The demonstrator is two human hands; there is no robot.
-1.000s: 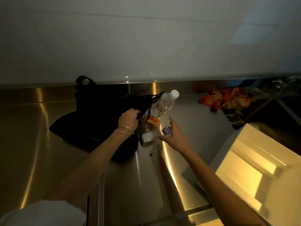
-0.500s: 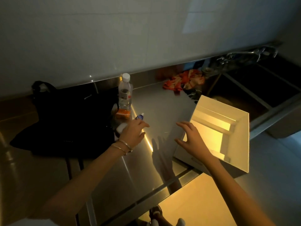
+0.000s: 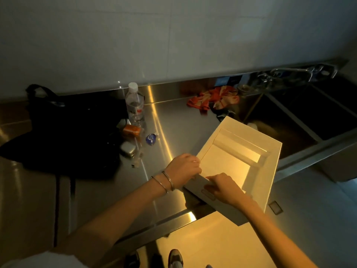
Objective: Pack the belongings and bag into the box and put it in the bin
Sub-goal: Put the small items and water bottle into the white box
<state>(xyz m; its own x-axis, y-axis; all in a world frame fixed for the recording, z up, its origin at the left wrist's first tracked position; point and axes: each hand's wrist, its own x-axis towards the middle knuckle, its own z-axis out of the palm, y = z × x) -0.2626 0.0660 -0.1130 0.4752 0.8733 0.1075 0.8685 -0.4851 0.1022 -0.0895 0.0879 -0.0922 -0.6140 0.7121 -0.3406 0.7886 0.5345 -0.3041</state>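
**Both my hands are now on the box**

Half a second ago my left hand [image 3: 183,169] was by the small items and my right hand [image 3: 222,187] hovered short of the box [image 3: 270,171]. Now both have come to its near edge: my left fingers curl over the near-left corner, my right hand presses on the near wall, beside a slot-like cutout. The two hands sit close together, each gripping cardboard.

The box is white, open-topped, with a folded inner ledge at its far end. It rests tilted on the steel counter [image 3: 170,120], overhanging the front edge, near the sink [image 3: 301,120].

The black bag [image 3: 63,136] lies well to the left. Beside it stand the water bottle [image 3: 134,105], an orange packet [image 3: 132,130], a small blue-capped item [image 3: 151,139] and a rounded white case [image 3: 127,149], all outside the box.
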